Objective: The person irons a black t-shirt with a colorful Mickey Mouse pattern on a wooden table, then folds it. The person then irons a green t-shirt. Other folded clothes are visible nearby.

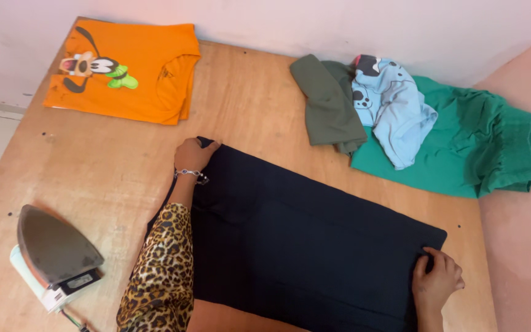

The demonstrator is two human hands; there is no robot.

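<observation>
Spreading a dark navy garment (302, 246) flat on a wooden table (112, 178), a person holds it at two corners. It lies mostly smooth, with faint creases across the middle. The left hand (193, 155), wearing a bracelet and a leopard-print sleeve, pinches the far left corner with curled fingers. The right hand (436, 283) grips the near right edge, fingers closed on the cloth. An iron (53, 249) stands on its heel at the near left, untouched. A folded orange shirt (124, 71) lies at the far left; a loose pile of grey, blue and green clothes (413, 126) waits at the far right, apparently still unpressed.
</observation>
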